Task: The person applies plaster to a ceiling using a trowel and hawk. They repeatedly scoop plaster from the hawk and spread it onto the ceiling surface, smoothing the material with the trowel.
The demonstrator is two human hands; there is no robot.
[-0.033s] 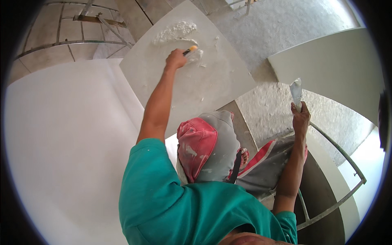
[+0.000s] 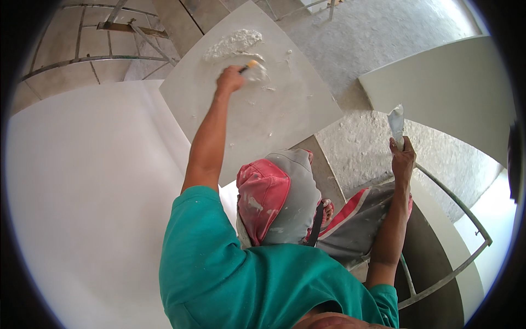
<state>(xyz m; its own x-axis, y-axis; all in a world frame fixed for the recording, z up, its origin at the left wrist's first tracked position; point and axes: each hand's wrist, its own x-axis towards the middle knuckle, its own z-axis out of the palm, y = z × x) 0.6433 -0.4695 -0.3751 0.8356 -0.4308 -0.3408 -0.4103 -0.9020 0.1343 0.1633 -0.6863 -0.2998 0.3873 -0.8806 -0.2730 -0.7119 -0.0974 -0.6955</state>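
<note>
Board: the pale grey board (image 2: pixel 285 112) is the largest piece, ahead of your knees and turned so a corner points away from you. The white paste (image 2: pixel 233 45) lies on its far part as a lumpy heap, with a thinner smear trailing down its right side.

Key relation, in my judgement: heap to left hand. Your left hand (image 2: pixel 230 80) is much the nearer one; the heap sits straight beyond its knuckles, near but apart, its long axis running roughly left to right, rising slightly to the right. The smear is just right of the fingers.

Scraper: the metal scraper (image 2: pixel 396 122) is in your right hand (image 2: pixel 402 159), well right of the board. Thumb and fingers are closed about its pale handle; blade points away from you, paste on its tip.

Smallest: the yellow-and-black handle (image 2: pixel 251 64) in your left hand. Fingers are curled around the black part; the yellow end points away and right, across the heap's near side. Whatever is fixed to it is blurred; contact with the smear, cannot tell.
</note>
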